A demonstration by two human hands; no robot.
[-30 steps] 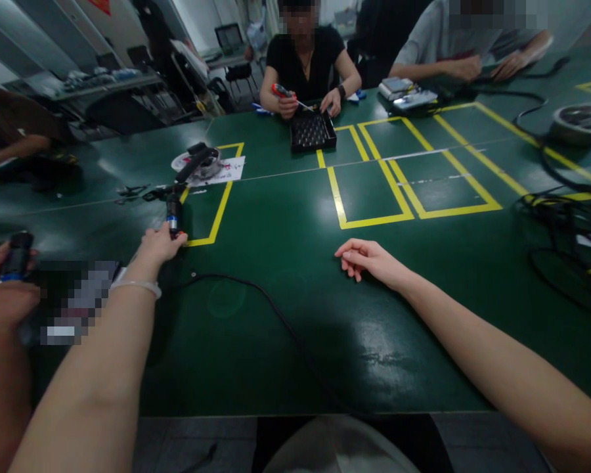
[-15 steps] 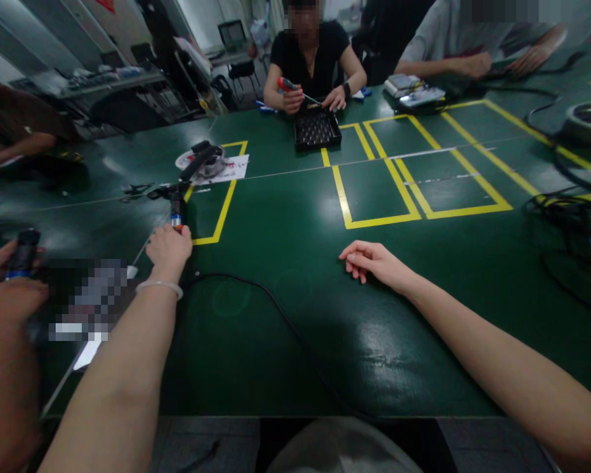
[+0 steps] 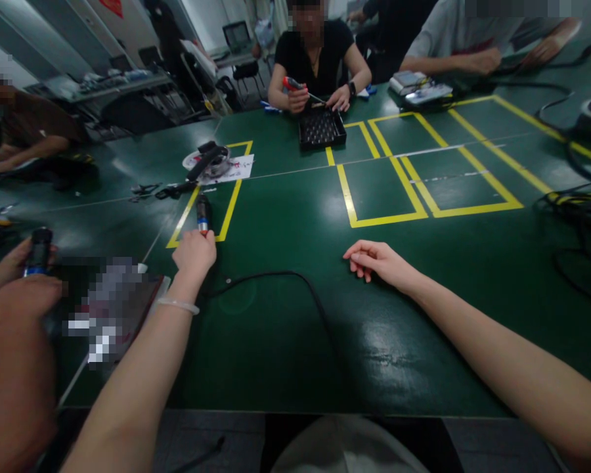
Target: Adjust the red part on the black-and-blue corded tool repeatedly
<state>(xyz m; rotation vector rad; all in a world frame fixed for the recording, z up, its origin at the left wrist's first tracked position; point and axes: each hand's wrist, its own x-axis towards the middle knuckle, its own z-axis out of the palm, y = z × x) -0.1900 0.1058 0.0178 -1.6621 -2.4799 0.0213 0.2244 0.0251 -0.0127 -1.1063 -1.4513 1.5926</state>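
My left hand (image 3: 194,253) and right hand (image 3: 374,259) are bare, and so are both forearms running back from the fingers. Just behind the left fingers, a thin, pale bangle (image 3: 177,304) rings my wrist, smooth and plain. Well behind both sets of fingers, a rounded fold of pale grey cloth (image 3: 339,450) covers my front.

The bare left arm stretches forward from the near left, and the left hand (image 3: 194,253) is curled tight, knuckles up. The right forearm comes in from the near right; the right hand (image 3: 374,260) rests palm down, fingers slack, pointing left.
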